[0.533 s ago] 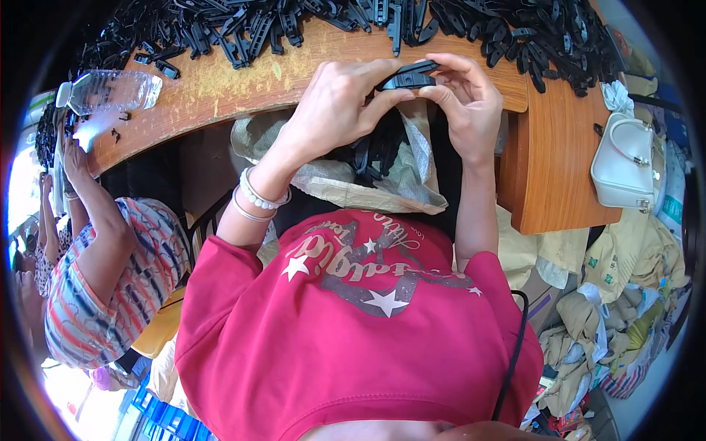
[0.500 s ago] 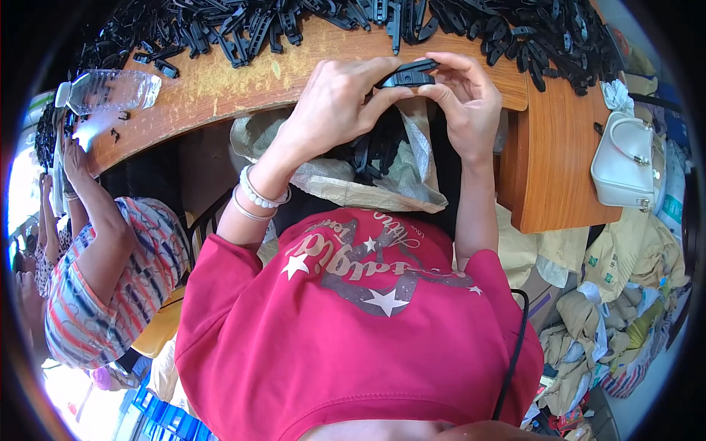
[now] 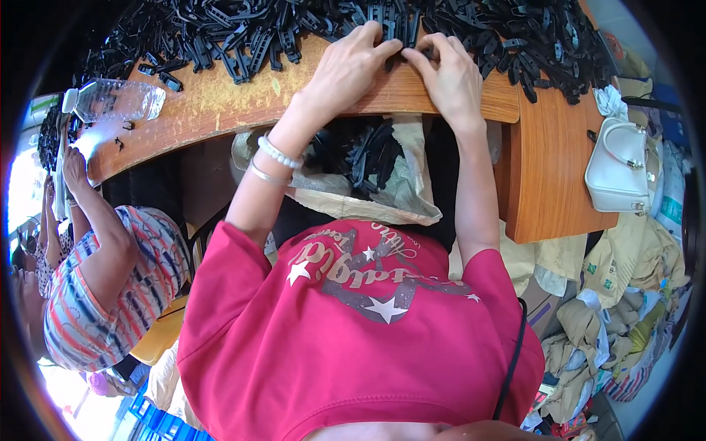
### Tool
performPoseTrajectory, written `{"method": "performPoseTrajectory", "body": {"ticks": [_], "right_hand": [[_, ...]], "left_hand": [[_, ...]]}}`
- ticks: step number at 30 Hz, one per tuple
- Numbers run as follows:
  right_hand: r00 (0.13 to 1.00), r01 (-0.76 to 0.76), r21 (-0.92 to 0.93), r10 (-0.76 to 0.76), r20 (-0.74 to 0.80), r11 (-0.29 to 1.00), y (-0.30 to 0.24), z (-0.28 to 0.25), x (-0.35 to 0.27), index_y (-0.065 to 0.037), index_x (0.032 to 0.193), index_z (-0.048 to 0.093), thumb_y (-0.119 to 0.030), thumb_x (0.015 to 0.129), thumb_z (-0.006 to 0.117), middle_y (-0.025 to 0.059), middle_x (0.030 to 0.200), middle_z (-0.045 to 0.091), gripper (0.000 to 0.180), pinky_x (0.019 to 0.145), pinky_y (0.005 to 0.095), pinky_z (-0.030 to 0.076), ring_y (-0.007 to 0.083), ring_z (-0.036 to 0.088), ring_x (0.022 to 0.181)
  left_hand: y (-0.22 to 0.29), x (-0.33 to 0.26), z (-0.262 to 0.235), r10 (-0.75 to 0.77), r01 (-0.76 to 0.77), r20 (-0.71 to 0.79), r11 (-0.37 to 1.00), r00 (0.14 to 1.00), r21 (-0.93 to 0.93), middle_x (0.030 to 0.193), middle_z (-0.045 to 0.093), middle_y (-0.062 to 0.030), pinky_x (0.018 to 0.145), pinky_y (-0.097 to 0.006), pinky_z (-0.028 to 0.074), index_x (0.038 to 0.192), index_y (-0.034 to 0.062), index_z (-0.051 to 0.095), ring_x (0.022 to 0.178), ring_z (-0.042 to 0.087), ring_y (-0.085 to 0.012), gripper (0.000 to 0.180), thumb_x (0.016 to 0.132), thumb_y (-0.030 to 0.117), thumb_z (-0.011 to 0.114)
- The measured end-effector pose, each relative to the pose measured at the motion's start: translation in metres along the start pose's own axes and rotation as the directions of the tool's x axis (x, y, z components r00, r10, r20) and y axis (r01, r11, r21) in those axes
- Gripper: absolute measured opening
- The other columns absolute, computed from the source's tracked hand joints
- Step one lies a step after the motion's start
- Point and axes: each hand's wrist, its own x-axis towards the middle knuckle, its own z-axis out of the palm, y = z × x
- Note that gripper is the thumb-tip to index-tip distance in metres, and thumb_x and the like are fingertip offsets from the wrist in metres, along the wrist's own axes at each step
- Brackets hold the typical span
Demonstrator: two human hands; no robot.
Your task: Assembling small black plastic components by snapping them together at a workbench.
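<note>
Clips point(image 3: 412, 55): black plastic, one or two of them pinched between my two hands at the near edge of the desk point(image 3: 220, 103), just where the big heap point(image 3: 309, 26) thins out. Left hand point(image 3: 349, 62): fingers curled and closed down over the clips, knuckles toward me, wrist carrying a bead bracelet and a thin bangle. Right hand point(image 3: 448, 73): fingertips meeting the left's, likewise closed on the same small piece; how many pieces lie under the fingers I cannot tell. I judge both hands work at the edge so that the wood braces the part while the fingers press.

Heap: spread along the far side of the desk from its left corner to its right corner, within easy reach of either hand, so a fresh piece needs only a short pull.

Bag point(image 3: 382, 173): an open sack hanging below the near edge, directly under my hands, with more black clips inside; its place suggests pieces drop straight down off the edge.

Bottle point(image 3: 118, 99): clear plastic, lying on its side at the left corner, well apart from the work.

Handbag point(image 3: 618, 165): white, resting against the desk's right end.

Co-worker point(image 3: 110, 287): striped top, seated at the left, arms raised to the same desk.
</note>
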Motion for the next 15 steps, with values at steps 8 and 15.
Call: {"method": "performPoseTrajectory", "body": {"ticks": [8, 15], "right_hand": [[0.995, -0.083, 0.346, 0.096, -0.019, 0.935, 0.022, -0.015, -0.029, -0.001, 0.105, 0.063, -0.007, 0.078, 0.067, 0.0118, 0.094, 0.063, 0.028, 0.071, 0.0283, 0.049, 0.0189, 0.063, 0.075], [0.98, -0.197, 0.934, 0.058, 0.188, 0.299, -0.009, -0.042, -0.047, 0.003, 0.097, 0.064, -0.001, 0.08, 0.069, 0.0059, 0.087, 0.067, 0.018, 0.069, 0.0207, 0.052, 0.0095, 0.064, 0.078]], "left_hand": [[0.002, -0.015, 0.0, 0.217, -0.22, -0.127, 0.975, 0.968, -0.009, 0.098, 0.057, -0.0109, 0.073, -0.032, 0.05, 0.098, 0.0003, 0.062, 0.085, 0.06, -0.0249, 0.029, 0.07, -0.004, 0.065], [0.028, -0.022, -0.018, -0.458, 0.362, 0.137, 0.452, 0.878, -0.815, 0.078, 0.067, -0.0071, 0.06, -0.022, 0.048, 0.1, -0.0034, 0.057, 0.068, 0.063, -0.0097, 0.016, 0.093, 0.01, 0.056]]}}
